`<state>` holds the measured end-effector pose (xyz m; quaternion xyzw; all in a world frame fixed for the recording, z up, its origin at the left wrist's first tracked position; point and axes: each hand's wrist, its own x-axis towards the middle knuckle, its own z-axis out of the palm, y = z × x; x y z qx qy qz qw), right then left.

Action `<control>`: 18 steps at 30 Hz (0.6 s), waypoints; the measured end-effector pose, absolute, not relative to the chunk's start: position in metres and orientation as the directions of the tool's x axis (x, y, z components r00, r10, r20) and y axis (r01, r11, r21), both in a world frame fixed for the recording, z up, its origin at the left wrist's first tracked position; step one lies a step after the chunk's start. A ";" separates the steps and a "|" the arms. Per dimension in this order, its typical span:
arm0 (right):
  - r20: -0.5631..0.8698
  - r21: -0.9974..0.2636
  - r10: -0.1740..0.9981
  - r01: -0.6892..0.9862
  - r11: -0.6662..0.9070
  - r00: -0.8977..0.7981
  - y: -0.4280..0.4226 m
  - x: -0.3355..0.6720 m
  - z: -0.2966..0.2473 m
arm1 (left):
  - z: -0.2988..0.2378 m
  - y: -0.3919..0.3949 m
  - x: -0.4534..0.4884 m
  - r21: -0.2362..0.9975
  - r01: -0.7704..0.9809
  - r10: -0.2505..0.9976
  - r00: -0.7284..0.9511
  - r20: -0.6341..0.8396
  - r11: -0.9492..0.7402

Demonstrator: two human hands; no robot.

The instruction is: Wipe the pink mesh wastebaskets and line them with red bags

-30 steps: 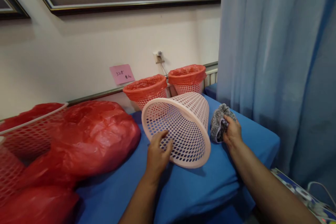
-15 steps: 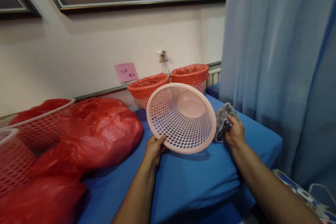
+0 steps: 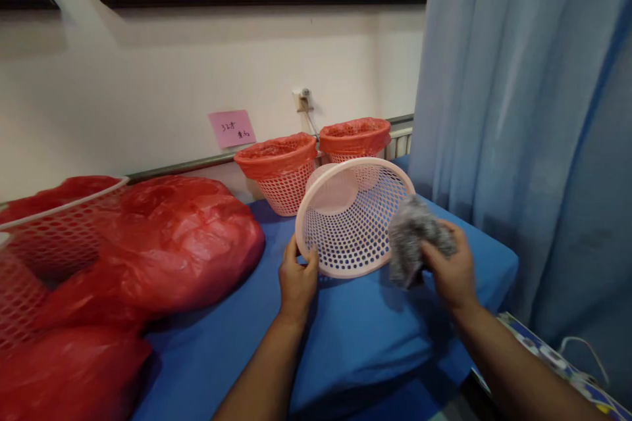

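A pale pink plastic wastebasket with a mesh of holes lies tilted above the blue-covered bed, its mouth facing me. My left hand is closed on the lower left of its rim, thumb on the inner side. A grey speckled cloth, bunched up and slightly blurred, is pinched in my right hand. It hangs in front of the basket's right rim; whether it touches the rim I cannot tell.
Two wastebaskets lined with red bags, one left and one right, stand against the wall. Red plastic bags and a white-rimmed basket fill the left side. A blue curtain hangs at right, beside the blue-covered surface.
The wastebasket has turned, its mouth now angled more to the right. My right hand has brought the cloth nearer, in front of the basket's right rim. My left hand's grip shows more fully.
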<state>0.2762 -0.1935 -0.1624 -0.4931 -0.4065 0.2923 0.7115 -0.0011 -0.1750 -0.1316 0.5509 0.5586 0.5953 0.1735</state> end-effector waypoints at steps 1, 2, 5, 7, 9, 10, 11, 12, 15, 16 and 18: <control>0.366 -0.930 0.837 0.126 0.345 0.407 -0.193 0.262 -0.163 | -0.132 -0.177 0.002 0.859 0.401 0.834 -0.313 0.455 -0.318; 0.432 -0.894 0.847 0.273 0.356 0.310 -0.192 0.249 -0.165 | -0.133 -0.179 0.005 0.866 0.391 0.846 -0.298 0.441 -0.313; 0.512 -0.640 0.859 0.661 0.391 -0.013 -0.189 0.221 -0.178 | -0.138 -0.181 0.010 0.889 0.354 0.866 -0.299 0.402 -0.291; 0.502 -0.523 0.852 0.731 0.437 -0.150 -0.192 0.215 -0.187 | -0.143 -0.179 0.009 0.899 0.331 0.866 -0.314 0.390 -0.285; 0.470 -0.464 0.836 0.726 0.507 -0.283 -0.199 0.214 -0.192 | -0.147 -0.176 0.007 0.900 0.341 0.870 -0.312 0.380 -0.271; 0.452 -0.442 0.826 0.720 0.535 -0.336 -0.202 0.214 -0.193 | -0.149 -0.174 0.005 0.897 0.360 0.876 -0.306 0.373 -0.256; 0.437 -0.421 0.817 0.717 0.556 -0.377 -0.205 0.214 -0.193 | -0.151 -0.173 0.004 0.893 0.381 0.885 -0.294 0.362 -0.239; 0.425 -0.403 0.809 0.715 0.571 -0.407 -0.207 0.214 -0.192 | -0.152 -0.172 0.003 0.889 0.400 0.894 -0.280 0.349 -0.223; 0.400 -0.370 0.801 0.721 0.586 -0.446 -0.206 0.212 -0.187 | -0.153 -0.171 0.001 0.881 0.415 0.915 -0.218 0.339 -0.227; 0.393 -0.364 0.803 0.726 0.583 -0.448 -0.204 0.211 -0.186 | -0.153 -0.171 0.001 0.879 0.412 0.918 -0.199 0.344 -0.240; 0.377 -0.354 0.817 0.747 0.562 -0.436 -0.200 0.208 -0.184 | -0.151 -0.172 0.000 0.882 0.405 0.926 -0.178 0.333 -0.240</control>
